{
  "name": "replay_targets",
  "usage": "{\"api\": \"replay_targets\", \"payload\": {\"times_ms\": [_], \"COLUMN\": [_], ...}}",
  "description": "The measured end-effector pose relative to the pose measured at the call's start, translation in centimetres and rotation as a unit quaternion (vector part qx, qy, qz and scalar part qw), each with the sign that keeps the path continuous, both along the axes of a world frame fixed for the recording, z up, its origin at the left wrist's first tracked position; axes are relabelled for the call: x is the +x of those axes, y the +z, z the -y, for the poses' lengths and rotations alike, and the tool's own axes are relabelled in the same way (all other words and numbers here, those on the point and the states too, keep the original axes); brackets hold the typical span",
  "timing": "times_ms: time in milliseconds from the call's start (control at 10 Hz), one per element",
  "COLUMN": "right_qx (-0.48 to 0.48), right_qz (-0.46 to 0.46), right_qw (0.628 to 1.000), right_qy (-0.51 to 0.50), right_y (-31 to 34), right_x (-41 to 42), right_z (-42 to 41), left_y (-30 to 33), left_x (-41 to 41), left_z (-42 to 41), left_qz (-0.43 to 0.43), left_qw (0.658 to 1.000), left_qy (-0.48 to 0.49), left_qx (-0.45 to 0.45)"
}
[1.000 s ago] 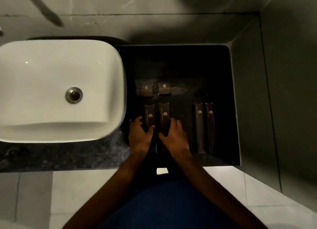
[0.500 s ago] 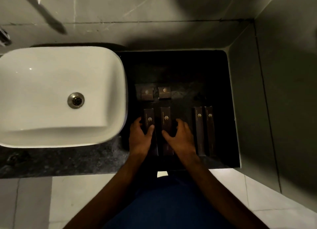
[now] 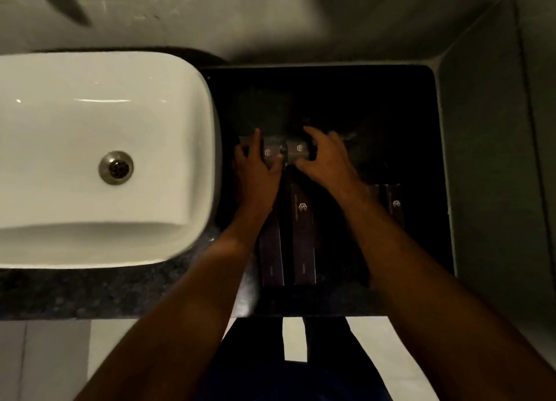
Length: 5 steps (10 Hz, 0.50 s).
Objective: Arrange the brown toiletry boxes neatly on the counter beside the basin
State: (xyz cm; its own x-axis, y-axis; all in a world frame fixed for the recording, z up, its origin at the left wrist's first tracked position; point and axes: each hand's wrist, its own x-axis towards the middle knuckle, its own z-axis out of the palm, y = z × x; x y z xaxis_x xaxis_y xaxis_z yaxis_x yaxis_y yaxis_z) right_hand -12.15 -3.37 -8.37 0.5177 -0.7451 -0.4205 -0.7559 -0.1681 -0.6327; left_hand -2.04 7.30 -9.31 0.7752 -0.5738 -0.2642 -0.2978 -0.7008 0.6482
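Brown card, by the look of it, printed with a small pale emblem: the toiletry boxes lie flat on the dark desk [image 3: 376, 99] to the right of the white basin [image 3: 90, 130]. Both hands are up at the far row, where two small square boxes sit side by side, nearly touching. The left hand [image 3: 255, 172] lies over the left small box [image 3: 268, 154] with fingers spread past its far edge and thumb at its near corner; the right hand [image 3: 326, 160] cups the right small box [image 3: 298, 149], fingers curled over its right side and thumb toward the near edge. Neither hand looks squeezed shut; they seem to bracket the boxes, though I cannot tell how firmly they press. Nearer the front edge lie two long boxes, the left long box [image 3: 270, 250] partly under the left forearm and the middle long box [image 3: 302, 235] in clear sight, and off to the right another long box [image 3: 395, 205] beside one mostly hidden by the right arm. I would judge these cartons light and stiff at the edges but easy to dent on the broad faces, and likely to slide on polished stone. Best taken by the short sides or nudged along the edges with fingertips, not pinched across the top.
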Motion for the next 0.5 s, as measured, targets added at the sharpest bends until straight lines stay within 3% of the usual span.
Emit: {"api": "replay_targets", "payload": {"times_ms": [200, 500], "right_qx": [-0.025, -0.028], "right_qz": [-0.024, -0.015], "right_qw": [0.999, 0.999], "right_qy": [0.028, 0.011], "right_y": [-0.2, 0.6], "right_x": [0.3, 0.0], "right_z": [0.4, -0.1], "left_y": [-0.5, 0.9], "left_x": [0.0, -0.1], "left_z": [0.8, 0.9], "left_qz": [0.044, 0.007], "left_qw": [0.998, 0.999], "left_qy": [0.004, 0.049], "left_qx": [0.035, 0.004]}}
